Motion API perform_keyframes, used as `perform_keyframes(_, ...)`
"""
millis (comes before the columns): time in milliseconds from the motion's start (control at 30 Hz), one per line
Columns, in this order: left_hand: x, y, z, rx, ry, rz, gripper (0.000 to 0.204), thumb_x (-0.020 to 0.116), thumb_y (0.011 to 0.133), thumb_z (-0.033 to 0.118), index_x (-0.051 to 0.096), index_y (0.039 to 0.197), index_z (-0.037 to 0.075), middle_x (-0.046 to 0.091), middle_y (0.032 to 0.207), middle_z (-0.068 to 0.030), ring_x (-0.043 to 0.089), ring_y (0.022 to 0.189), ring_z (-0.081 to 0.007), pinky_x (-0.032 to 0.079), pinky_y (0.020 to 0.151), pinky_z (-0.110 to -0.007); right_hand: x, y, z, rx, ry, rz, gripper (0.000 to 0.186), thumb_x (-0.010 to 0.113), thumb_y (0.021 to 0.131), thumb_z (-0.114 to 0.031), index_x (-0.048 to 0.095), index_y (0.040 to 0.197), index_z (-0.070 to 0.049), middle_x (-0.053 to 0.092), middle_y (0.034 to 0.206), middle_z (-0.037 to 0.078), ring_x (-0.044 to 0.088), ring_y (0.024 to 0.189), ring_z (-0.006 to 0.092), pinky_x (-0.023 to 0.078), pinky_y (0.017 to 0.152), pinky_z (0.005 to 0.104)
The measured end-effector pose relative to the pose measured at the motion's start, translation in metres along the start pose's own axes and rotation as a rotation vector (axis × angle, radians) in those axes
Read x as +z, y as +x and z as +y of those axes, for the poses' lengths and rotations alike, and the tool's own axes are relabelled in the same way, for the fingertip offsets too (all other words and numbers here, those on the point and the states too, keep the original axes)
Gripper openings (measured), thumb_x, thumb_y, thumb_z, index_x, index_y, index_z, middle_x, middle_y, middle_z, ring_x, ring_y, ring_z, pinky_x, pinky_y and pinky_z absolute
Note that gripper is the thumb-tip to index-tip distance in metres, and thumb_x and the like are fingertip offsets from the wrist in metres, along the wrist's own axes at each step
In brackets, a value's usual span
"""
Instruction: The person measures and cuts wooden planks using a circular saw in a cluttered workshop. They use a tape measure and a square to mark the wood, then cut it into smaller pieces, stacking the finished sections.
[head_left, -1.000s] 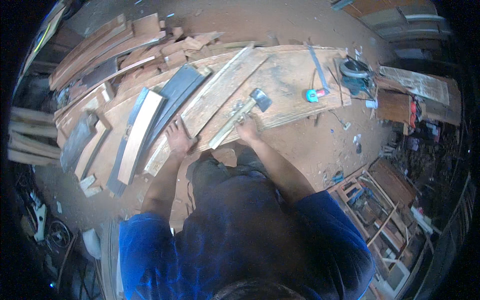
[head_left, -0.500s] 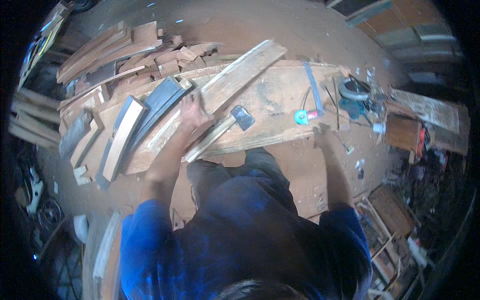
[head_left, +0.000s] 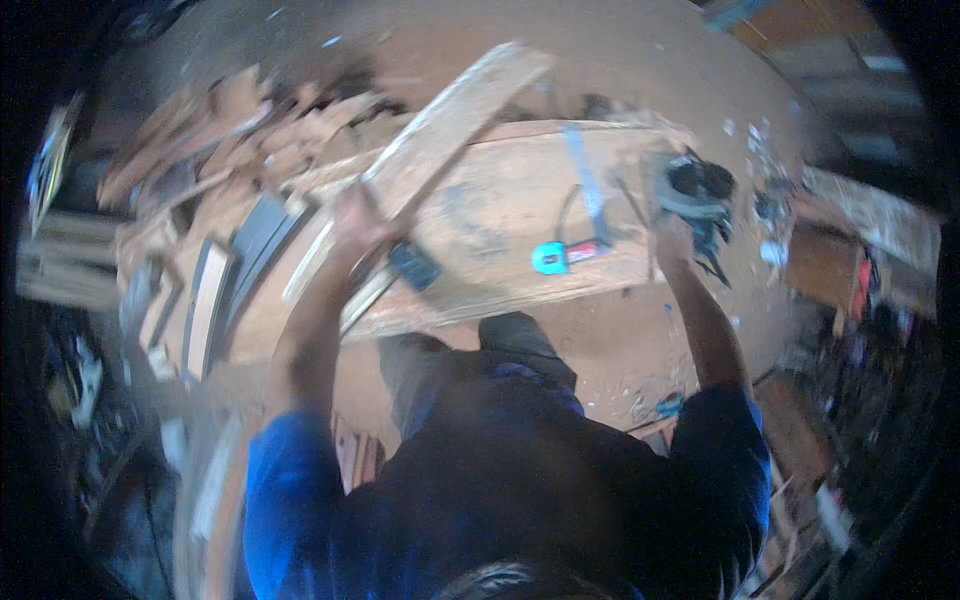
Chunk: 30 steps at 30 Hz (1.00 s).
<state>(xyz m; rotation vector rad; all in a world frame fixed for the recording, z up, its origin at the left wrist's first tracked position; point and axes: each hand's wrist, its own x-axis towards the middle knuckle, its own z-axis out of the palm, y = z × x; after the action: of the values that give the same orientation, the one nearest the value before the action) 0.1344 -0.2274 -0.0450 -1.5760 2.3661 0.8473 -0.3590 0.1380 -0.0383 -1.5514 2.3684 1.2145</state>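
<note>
My left hand (head_left: 362, 220) is closed over a long wooden plank (head_left: 455, 115), which slants up and away across the wooden bench (head_left: 500, 215). A hammer (head_left: 414, 267) with a dark, blocky head lies beside that hand, its pale handle (head_left: 367, 300) pointing toward me. At the bench's right end my right hand (head_left: 673, 243) is at the near side of a green and dark power saw with a round guard (head_left: 697, 195). Motion smears its fingers, so their grip on the saw cannot be made out. A turquoise tape measure (head_left: 550, 258) sits between my hands.
A blue metal rule (head_left: 583, 175) crosses the bench near the saw. Several cut boards (head_left: 208, 305) lie at its left end, with a heap of offcuts (head_left: 300, 125) behind. Further right stands a brown wooden box (head_left: 825, 265). More scrap wood (head_left: 790, 430) lies on the floor.
My right hand has moved right and forward to the saw. My left hand stays on the plank. The whole view has shifted, and the bench items appear further left.
</note>
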Motion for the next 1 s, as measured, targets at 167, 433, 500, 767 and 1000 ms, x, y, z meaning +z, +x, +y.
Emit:
perform_keyframes(167,0.01,-0.022,-0.063,-0.017,0.153,0.036,0.138,0.085,0.049,0.075,0.037,0.153,-0.001,0.053,0.141,-0.0328,0.049,0.133,-0.0488,0.039,0.114,-0.053,-0.015,0.03,0.051,-0.011,0.224,-0.208,0.037,0.069,0.083,-0.017,0.066,0.118,-0.005,0.076,0.106,0.016,0.075,0.1,0.0306,0.062,0.081,0.042)
perform_keyframes(433,-0.053,-0.136,-0.065,0.128,-0.031,0.212,0.115,0.089,0.057,0.044,0.041,0.149,-0.005,0.053,0.134,-0.0366,0.049,0.13,-0.0509,0.04,0.111,-0.054,-0.104,-0.169,0.1,0.542,0.884,0.127,0.035,0.064,0.086,-0.022,0.07,0.113,0.001,0.074,0.104,0.027,0.072,0.1,0.0423,0.057,0.086,0.0474)
perform_keyframes(500,-0.052,-0.156,-0.044,0.2,-0.172,0.211,0.114,0.089,0.056,0.042,0.042,0.145,-0.012,0.054,0.133,-0.0337,0.051,0.131,-0.0456,0.044,0.108,-0.048,-0.105,-0.241,0.096,0.677,1.151,0.353,0.028,0.072,0.084,-0.018,0.073,0.107,-0.003,0.074,0.093,0.018,0.074,0.084,0.0303,0.056,0.073,0.0434)
perform_keyframes(767,0.037,-0.164,0.085,0.363,-0.331,0.057,0.12,0.096,0.05,0.042,0.043,0.145,-0.007,0.052,0.137,-0.0329,0.05,0.133,-0.0478,0.041,0.114,-0.048,-0.07,-0.417,0.042,1.005,1.974,0.249,0.049,0.058,0.071,-0.001,0.068,0.119,-0.003,0.07,0.101,0.007,0.063,0.07,0.0156,0.051,0.066,0.0315)
perform_keyframes(1000,0.133,-0.166,0.3,0.483,-0.024,-0.017,0.122,0.092,0.053,0.054,0.04,0.151,0.003,0.047,0.145,-0.0298,0.047,0.135,-0.048,0.037,0.115,-0.056,0.055,-0.432,0.049,1.134,1.996,0.103,0.014,0.066,0.083,-0.008,0.069,0.093,0.001,0.063,0.072,0.004,0.058,0.059,0.0153,0.047,0.055,0.0302)
